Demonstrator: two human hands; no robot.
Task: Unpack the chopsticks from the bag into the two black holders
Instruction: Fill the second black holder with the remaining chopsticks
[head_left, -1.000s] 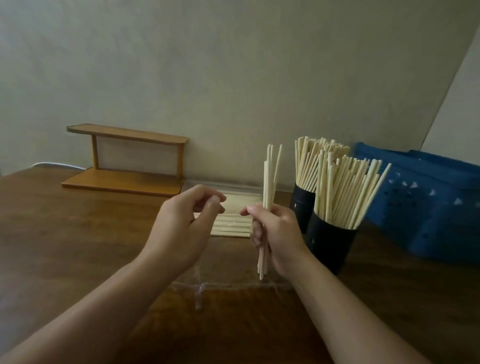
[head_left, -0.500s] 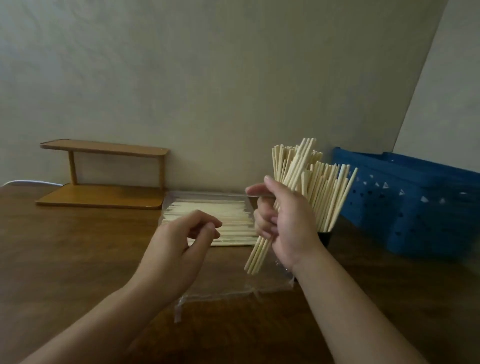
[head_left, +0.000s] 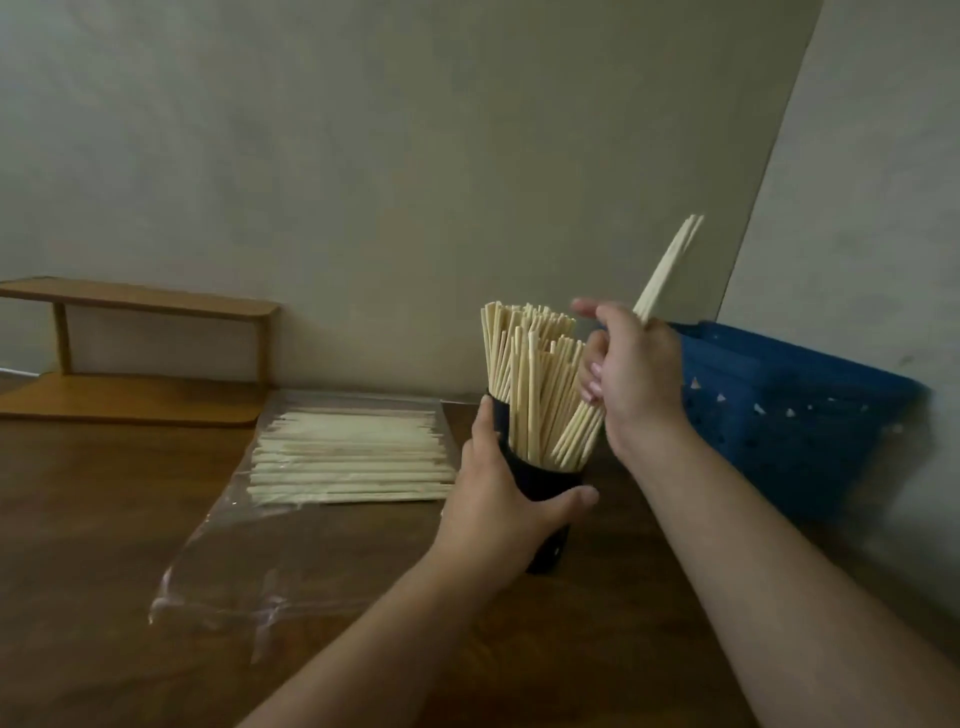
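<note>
Chopsticks go into a nearly full holder.
Left hand (head_left: 498, 499) wraps the near black holder (head_left: 545, 486), while the right hand (head_left: 631, 374) pinches a small bundle (head_left: 670, 265) above its right rim, slanted up and right; more chopsticks (head_left: 348, 457) lie crosswise in the bag (head_left: 218, 571), left.

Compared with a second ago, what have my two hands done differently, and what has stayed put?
The left hand, empty and half curled in the air before, now grips the front holder. The right hand has carried its small bundle up and right, from upright to tilted, its lower ends now at that holder's mouth. The bag with the remaining chopsticks, the shelf and the blue basket stayed put.
</note>
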